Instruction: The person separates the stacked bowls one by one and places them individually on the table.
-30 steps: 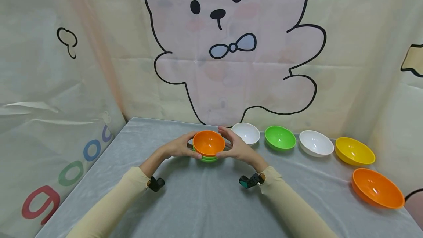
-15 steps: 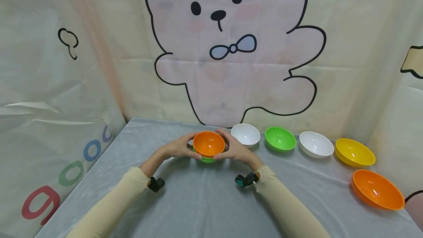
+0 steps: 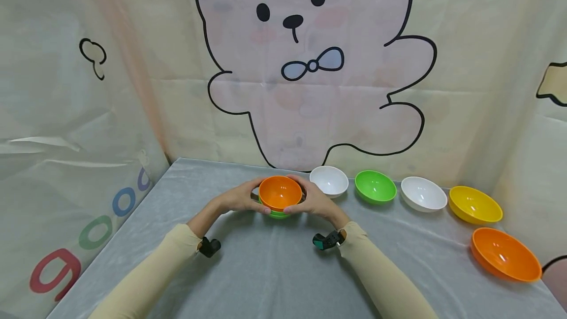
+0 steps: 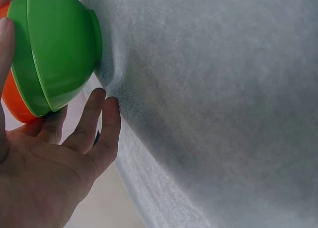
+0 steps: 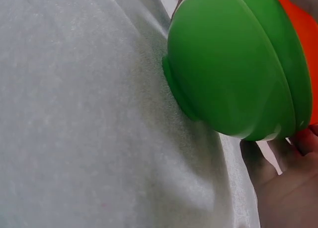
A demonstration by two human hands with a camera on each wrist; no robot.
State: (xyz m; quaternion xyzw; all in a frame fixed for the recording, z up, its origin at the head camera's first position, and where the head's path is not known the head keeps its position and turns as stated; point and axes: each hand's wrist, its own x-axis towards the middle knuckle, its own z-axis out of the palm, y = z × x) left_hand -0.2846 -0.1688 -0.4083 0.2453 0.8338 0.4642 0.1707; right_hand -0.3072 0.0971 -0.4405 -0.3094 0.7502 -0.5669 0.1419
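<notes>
A small orange bowl (image 3: pixel 280 192) sits nested in green bowlware (image 3: pixel 278 215); in the left wrist view the green part (image 4: pixel 62 46) shows a seam, like two stacked bowls, with its foot on the cloth. My left hand (image 3: pixel 240 197) holds the orange bowl from the left, thumb at the near side and fingers round the far side. From the right, my right hand (image 3: pixel 317 201) grips it the same way. Lower fingers of the left hand spread beside the green wall. The right wrist view shows the green side (image 5: pixel 228 64) close up, with right fingertips against it.
Along the back edge of the grey cloth-covered table (image 3: pixel 274 274) stand a white bowl (image 3: pixel 329 181), a green bowl (image 3: pixel 375 186), another white bowl (image 3: pixel 424 194) and a yellow bowl (image 3: pixel 475 204). A large orange bowl (image 3: pixel 505 254) stands at the right edge. A printed curtain (image 3: pixel 345 112) hangs behind.
My right hand has moved slightly left and closed in on the orange bowl's rim. The left hand and the stack have stayed in place.
</notes>
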